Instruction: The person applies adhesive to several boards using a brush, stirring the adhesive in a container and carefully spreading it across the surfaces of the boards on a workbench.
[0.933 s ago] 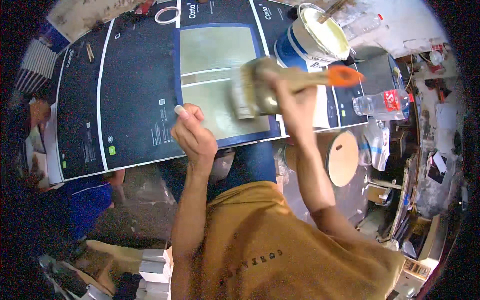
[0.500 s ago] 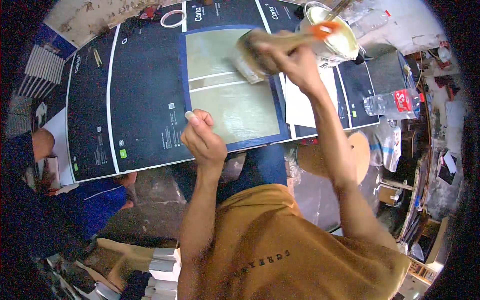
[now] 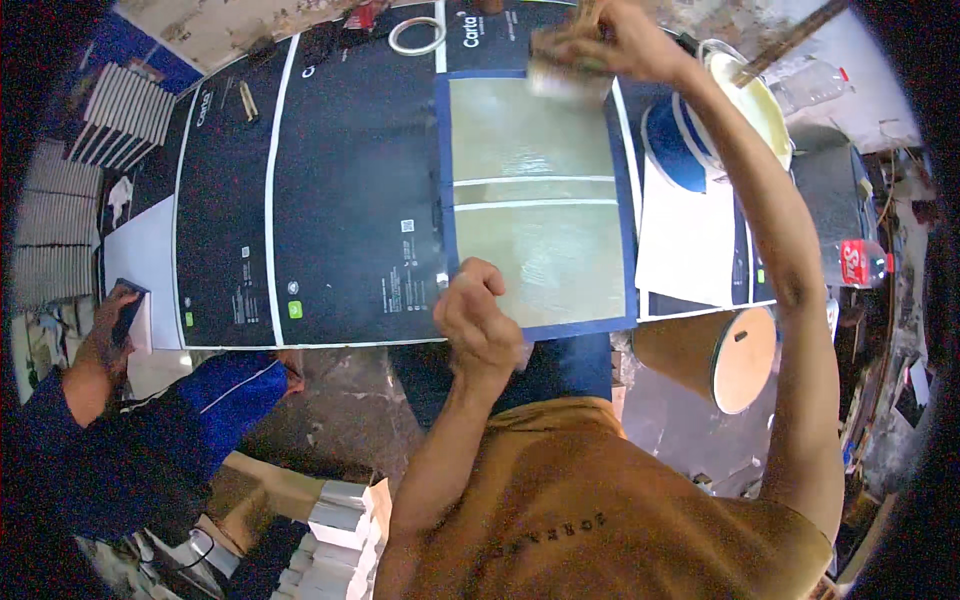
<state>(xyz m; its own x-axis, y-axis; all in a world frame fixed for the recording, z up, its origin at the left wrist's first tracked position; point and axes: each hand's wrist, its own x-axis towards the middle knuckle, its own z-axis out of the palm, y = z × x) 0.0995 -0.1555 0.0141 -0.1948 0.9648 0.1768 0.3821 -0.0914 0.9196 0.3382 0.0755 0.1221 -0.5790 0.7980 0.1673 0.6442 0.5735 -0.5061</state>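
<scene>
A blue-edged sheet [image 3: 629,260] lies before me, with two greenish-grey panels [image 3: 540,265] and a narrow strip between them. Their surface has wet-looking, shiny streaks. My right hand [image 3: 635,45] grips a wide brush [image 3: 565,75], blurred by motion, whose pale bristles are over the far right of the upper panel. My left hand [image 3: 480,320] is curled at the sheet's near left corner; a small pale tip shows by its fingers, too unclear to name. Right of the sheet stands a blue-and-white bucket [image 3: 672,150] of creamy paste with a stick in it.
White paper [image 3: 685,245] lies beside the sheet. A plastic bottle [image 3: 865,264] lies at the right, a tape roll [image 3: 418,37] at the back. At far left, a co-worker's hand [image 3: 115,315] holds a dark blue flat piece, near stacked slabs [image 3: 125,115]. A round stool [image 3: 745,360] stands below the table.
My right hand has carried the brush from mid-sheet to the far edge. The whole view has shifted. The co-worker's hand with the dark blue piece now shows.
</scene>
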